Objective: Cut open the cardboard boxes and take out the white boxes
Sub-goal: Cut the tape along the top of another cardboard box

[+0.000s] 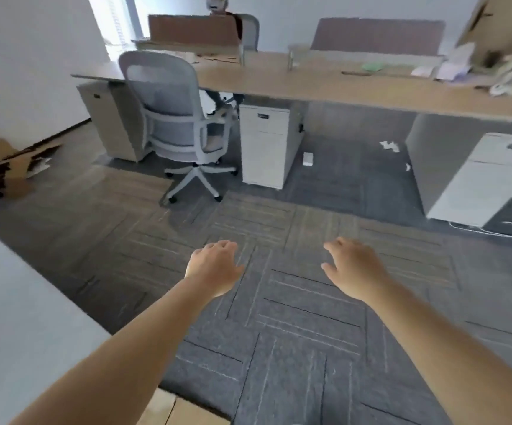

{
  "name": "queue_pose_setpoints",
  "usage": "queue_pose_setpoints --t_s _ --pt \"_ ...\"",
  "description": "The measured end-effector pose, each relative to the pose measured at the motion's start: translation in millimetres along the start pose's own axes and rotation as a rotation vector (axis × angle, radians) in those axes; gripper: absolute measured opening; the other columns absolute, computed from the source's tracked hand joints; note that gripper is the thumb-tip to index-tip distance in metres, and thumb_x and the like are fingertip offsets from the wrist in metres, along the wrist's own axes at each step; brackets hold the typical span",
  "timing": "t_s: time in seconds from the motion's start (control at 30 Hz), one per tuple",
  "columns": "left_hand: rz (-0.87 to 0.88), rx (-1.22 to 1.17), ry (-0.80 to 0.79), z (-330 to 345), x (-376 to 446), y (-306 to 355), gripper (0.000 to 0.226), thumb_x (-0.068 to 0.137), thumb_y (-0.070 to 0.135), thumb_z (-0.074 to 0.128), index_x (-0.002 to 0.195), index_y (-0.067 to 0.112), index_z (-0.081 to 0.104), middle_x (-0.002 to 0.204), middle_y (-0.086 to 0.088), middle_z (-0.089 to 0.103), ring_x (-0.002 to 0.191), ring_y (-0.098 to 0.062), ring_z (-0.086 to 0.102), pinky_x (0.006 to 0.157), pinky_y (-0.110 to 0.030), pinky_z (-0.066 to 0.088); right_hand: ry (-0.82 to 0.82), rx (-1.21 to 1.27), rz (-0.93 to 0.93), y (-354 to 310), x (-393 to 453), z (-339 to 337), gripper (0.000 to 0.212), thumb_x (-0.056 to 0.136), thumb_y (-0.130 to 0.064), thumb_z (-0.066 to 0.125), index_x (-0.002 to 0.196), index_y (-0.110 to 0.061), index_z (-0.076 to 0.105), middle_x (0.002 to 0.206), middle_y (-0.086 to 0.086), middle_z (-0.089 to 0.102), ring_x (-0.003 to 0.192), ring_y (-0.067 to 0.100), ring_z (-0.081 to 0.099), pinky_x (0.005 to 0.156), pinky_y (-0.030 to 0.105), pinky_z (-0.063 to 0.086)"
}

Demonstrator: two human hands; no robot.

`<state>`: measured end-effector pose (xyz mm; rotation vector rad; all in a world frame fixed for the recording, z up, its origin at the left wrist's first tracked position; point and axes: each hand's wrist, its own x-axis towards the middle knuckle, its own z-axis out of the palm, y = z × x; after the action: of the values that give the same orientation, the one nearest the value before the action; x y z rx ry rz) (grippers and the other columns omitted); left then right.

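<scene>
Both arms reach out over the grey carpet [294, 317]: left hand [213, 266] and right hand [354, 268] hang palm-down, fingers loosely spread, holding nothing. A cardboard box [169, 409] peeks in at the bottom edge, beneath the left forearm. Flattened cardboard [12, 162] lies by the far-left wall. Ahead, an office chair [172, 118] stands at a long desk [325, 84]. A small white box [307, 158] lies on the floor beneath it.

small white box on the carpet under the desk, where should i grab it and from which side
The small white rectangular box lies flat on the grey carpet beside the white drawer pedestal. Probably pinch its two long edges from above, thumb and fingers across the narrow width; both hands, left hand and right hand, are empty.
</scene>
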<state>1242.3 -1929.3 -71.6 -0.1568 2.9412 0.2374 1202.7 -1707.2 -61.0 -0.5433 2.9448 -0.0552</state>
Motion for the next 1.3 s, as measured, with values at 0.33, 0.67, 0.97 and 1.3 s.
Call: queue_pose_setpoints --t_s 0.33,0.67,0.97,1.3 --pt "0.521 0.107 -0.006 -3.2 46.3 262.1 0.038 0.095 0.034 0.04 0.125 0.01 0.045 0.125 -0.005 0.053 0.114 -0.023 0.049 0.094 -0.033 0.037 0.104 0.184 0.563 218.6 -120.3 -14.0 0.044 0.097 -0.028 0.039 0.137 -0.01 0.036 0.137 0.009 0.042 0.128 0.024 0.037 0.102 0.032 0.03" --pt "0.823 0.109 0.024 8.4 90.0 527.5 0.048 0.095 0.031 0.042 0.138 0.01 0.037 0.141 -0.005 0.043 0.128 -0.024 0.04 0.105 -0.038 0.03 0.188 0.183 0.868 438.5 -197.5 -48.6 0.043 0.095 -0.025 0.042 0.135 -0.009 0.04 0.138 0.012 0.043 0.125 0.027 0.041 0.1 0.037 0.035" --pt "0.931 0.192 -0.033 36.7 161.8 665.6 0.044 0.094 0.034 0.042 0.129 0.008 0.045 0.134 -0.006 0.049 0.123 -0.025 0.043 0.101 -0.037 0.033 0.163 0.214 0.961 565.8 -187.1 -44.1 0.046 0.096 -0.026 0.04 0.139 -0.01 0.035 0.141 0.009 0.04 0.126 0.024 0.04 0.102 0.035 0.034" --pt "0.989 0.226 0.011 19.7 345.1 836.5 0.043 0.094 0.035 0.043 0.128 0.01 0.047 0.13 -0.003 0.051 0.121 -0.022 0.044 0.097 -0.034 0.034 0.203 0.215 0.962 757.3 -50.1 -78.2 0.045 0.096 -0.026 0.039 0.138 -0.01 0.036 0.141 0.008 0.04 0.128 0.022 0.039 0.107 0.035 0.03"
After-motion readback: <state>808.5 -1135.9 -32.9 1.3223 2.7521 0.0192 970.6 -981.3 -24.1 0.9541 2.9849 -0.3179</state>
